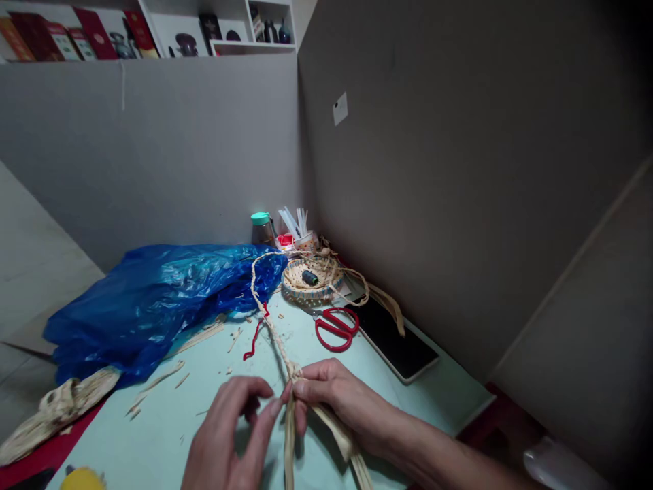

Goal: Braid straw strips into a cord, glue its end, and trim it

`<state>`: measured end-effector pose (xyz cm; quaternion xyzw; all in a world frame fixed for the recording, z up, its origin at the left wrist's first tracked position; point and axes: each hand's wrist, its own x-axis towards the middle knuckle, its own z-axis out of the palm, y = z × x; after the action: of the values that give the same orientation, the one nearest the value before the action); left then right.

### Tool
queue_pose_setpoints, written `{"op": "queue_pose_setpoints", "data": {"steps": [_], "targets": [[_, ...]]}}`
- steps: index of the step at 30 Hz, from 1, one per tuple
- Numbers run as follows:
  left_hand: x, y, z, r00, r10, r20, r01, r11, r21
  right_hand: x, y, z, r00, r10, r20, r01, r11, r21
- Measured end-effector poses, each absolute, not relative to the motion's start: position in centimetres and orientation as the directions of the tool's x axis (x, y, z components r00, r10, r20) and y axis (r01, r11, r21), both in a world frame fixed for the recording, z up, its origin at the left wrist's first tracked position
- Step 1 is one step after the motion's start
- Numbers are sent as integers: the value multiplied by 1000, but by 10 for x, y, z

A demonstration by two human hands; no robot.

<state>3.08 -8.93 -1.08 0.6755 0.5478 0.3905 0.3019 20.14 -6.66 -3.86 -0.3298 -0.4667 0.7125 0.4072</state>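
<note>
A pale braid of flat, dried plant strips point(278, 344) runs from the middle of the table toward me. My right hand point(339, 398) is closed, with thumb and fingers pinching the near end of the braid. Loose wide strips point(289, 446) hang below that grip toward the near edge, and others pass under my right palm. Just left of the pinch, my left hand point(229, 429) has its thumb and forefinger apart, with nothing visible between them. A red yarn point(255, 337) is tied round the braid farther up. The braid's far part loops over a shallow woven basket point(306, 294).
Red-handled scissors point(337, 329) and a black phone point(392, 340) lie at the right. A blue plastic bag point(153, 292) covers the left back. Behind are a teal-lidded jar point(261, 230) and a cup of white sticks point(306, 241). A dark spool point(309, 277) sits in the basket. Plant scraps are scattered about.
</note>
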Motion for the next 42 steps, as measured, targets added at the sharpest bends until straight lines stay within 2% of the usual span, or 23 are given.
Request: {"op": "queue_pose_setpoints", "data": {"steps": [1, 3, 5, 6, 9, 14, 22, 28, 30, 32, 33, 35, 38, 40, 42], "targets": [[30, -82, -7, 78, 993, 85, 427, -110, 897, 202, -67, -38, -463, 883, -73, -283, -226, -932], [30, -69, -8, 182, 977, -115, 185, 81, 979, 202, -68, -36, -485, 874, -38, -299, -206, -932], [34, -61, -17, 355, 895, -272, 22, 283, 959, 201, -69, -35, -518, 855, 4, -314, -186, -931], [37, -59, -23, 406, 861, -306, -38, 351, 936, 201, -69, -35, -535, 845, 24, -322, -177, -930], [41, -57, -36, 506, 799, -326, -82, 421, 903, 200, -70, -40, -567, 821, 71, -294, -121, -948], [39, -64, -35, 454, 808, -375, -58, 447, 893, 198, -72, -47, -517, 855, 22, 18, 36, -999], [39, -69, -29, 460, 800, -387, -46, 456, 889, 200, -85, -31, -398, 913, 86, 385, 252, -888], [39, -70, -31, 375, 846, -379, 56, 388, 920, 207, -89, -21, -320, 944, 77, 673, 284, -684], [39, -72, -31, 346, 875, -338, 116, 318, 941, 206, -93, -22, -338, 932, 129, 701, 341, -626], [40, -73, -32, 324, 895, -305, 148, 270, 951, 202, -100, -27, -348, 902, 256, 717, 432, -547], [40, -74, -32, 313, 902, -298, 147, 263, 953, 199, -105, -29, -353, 868, 348, 729, 489, -479], [39, -76, -33, 304, 904, -300, 119, 276, 954, 191, -113, -35, -397, 745, 536, 756, 597, -269], [36, -76, -35, 339, 889, -306, 42, 311, 950, 180, -122, -42, -512, 558, 653, 770, 635, 61], [35, -76, -35, 353, 882, -312, 0, 333, 943, 176, -123, -44, -556, 512, 655, 767, 620, 166], [35, -77, -34, 348, 882, -318, -30, 349, 937, 176, -123, -44, -574, 508, 642, 747, 647, 155]]}}
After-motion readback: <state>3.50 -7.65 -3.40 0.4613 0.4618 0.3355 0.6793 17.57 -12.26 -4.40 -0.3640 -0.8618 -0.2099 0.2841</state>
